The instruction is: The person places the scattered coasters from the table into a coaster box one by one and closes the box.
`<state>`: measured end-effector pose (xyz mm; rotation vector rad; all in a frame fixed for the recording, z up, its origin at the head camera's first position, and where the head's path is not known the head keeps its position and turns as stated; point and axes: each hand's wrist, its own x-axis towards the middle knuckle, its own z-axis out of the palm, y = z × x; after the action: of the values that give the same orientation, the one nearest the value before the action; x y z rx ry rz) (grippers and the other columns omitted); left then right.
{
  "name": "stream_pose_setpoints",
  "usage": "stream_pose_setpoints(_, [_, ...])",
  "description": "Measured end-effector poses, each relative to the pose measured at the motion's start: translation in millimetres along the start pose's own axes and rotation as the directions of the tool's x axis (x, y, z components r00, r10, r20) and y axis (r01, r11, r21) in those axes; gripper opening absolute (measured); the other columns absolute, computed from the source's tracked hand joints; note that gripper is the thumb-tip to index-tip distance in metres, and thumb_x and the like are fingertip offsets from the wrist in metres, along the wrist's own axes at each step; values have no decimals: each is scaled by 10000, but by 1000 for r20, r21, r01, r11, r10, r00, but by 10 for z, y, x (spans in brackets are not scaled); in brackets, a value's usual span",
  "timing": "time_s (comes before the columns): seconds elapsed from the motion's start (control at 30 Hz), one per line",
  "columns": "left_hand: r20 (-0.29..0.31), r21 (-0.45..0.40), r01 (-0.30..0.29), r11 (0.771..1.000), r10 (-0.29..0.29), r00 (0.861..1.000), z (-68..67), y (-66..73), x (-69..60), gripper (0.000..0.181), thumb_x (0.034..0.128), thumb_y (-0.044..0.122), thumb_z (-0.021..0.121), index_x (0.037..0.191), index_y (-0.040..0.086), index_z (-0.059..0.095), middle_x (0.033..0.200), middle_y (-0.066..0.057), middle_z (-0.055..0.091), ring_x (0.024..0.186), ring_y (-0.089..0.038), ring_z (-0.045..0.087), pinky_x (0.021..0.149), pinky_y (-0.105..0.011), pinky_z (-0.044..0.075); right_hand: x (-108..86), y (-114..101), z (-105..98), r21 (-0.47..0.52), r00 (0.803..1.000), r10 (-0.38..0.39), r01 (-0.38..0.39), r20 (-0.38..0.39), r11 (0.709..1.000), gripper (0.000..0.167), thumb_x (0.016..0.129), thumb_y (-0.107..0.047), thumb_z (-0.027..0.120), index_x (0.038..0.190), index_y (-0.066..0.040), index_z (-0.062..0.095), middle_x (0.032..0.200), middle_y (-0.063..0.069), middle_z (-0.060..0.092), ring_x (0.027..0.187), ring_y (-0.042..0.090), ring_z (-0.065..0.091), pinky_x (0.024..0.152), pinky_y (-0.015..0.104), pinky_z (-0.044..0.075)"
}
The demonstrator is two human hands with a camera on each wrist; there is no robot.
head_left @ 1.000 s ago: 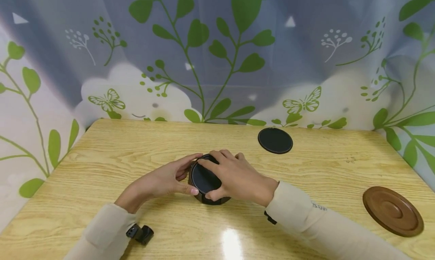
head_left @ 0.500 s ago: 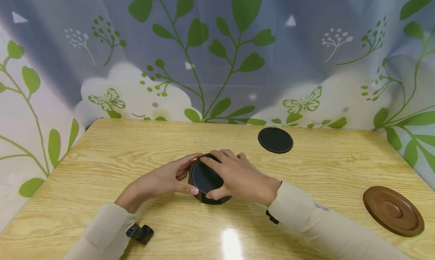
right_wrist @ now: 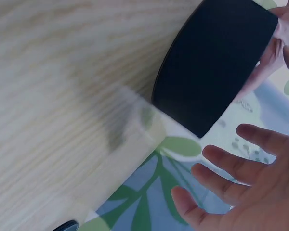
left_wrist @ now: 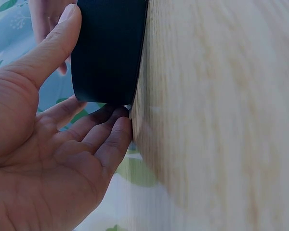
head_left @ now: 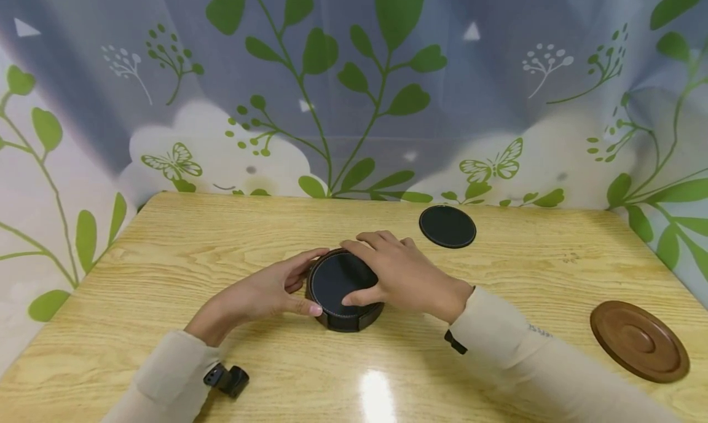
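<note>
A round black coaster holder (head_left: 342,322) stands on the wooden table, and a black stitched coaster (head_left: 334,284) lies at its top. My left hand (head_left: 265,294) holds the holder's left side, thumb at the near rim and fingers curved behind. In the left wrist view, the thumb (left_wrist: 58,45) meets the holder's dark side wall (left_wrist: 108,53). Over the right part of the coaster hovers my right hand (head_left: 401,272), its fingers spread. The right wrist view shows these fingers (right_wrist: 231,166) apart from the holder (right_wrist: 212,67), gripping nothing.
Another black round coaster (head_left: 448,226) lies flat toward the table's back edge. A brown wooden saucer-like disc (head_left: 640,342) rests at the right. Behind the table (head_left: 221,226) hangs a leaf-patterned curtain (head_left: 354,103).
My right hand has moved right and slightly away from the holder, uncovering more of the top coaster. The left hand has stayed at the holder's side.
</note>
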<state>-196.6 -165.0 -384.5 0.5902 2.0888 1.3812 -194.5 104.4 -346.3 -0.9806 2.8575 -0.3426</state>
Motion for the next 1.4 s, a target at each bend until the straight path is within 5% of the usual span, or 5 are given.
stream_pose_setpoints(0.63, [-20,9,-9,1000,9,1000,15,-13,12,1028,894,181,843,1692,151,196,1726,-201,246,1598,-412,227,1287,-556,280,-29,704,-49,10,988,130,-130,-82,991,666,1054,-487,603,1604,-147,443,1645,245,384,1507,495,368,1098,820,354])
stream_pose_setpoints(1.0, [-23,5,-9,1000,9,1000,9,10,-3,1030,893,169,843,1693,148,193,1730,-198,237,1600,-413,213,1289,-561,273,15,1169,-92,12,970,243,-242,-14,970,708,1007,-354,717,1606,-106,432,1641,269,371,1508,527,335,1068,864,341])
stream_pose_setpoints(1.4, [-15,-5,-29,1000,29,999,7,-14,-4,1026,893,174,846,1690,141,200,1728,-195,244,1607,-401,205,1294,-562,255,43,1501,-119,39,969,239,-241,67,970,670,1038,-301,673,1612,-78,410,1657,341,267,1508,611,234,1076,878,306])
